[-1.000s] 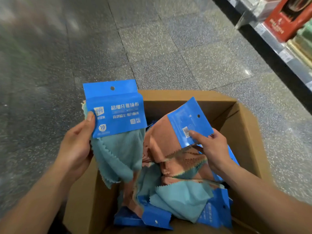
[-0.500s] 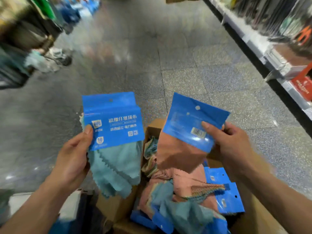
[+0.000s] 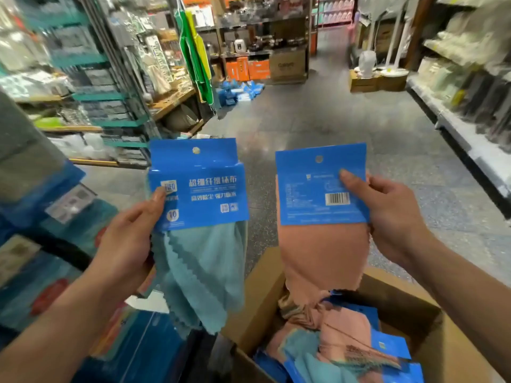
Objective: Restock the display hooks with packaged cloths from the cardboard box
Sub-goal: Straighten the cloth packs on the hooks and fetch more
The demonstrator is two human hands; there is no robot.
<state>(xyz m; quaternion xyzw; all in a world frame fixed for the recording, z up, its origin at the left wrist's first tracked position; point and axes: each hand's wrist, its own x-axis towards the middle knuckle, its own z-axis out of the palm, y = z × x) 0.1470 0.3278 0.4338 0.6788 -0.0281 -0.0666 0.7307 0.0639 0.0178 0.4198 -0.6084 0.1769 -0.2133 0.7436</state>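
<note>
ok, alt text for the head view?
The left hand holds a teal cloth pack and the right hand a pink cloth pack, with an open cardboard box of more packs below, in a shop aisle.

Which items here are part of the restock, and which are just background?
Job:
teal cloth pack in left hand
pink cloth pack in right hand
cardboard box holding loose packs

Lying about:
blue packets on the aisle floor
orange cartons
green hanging items
brown carton
</note>
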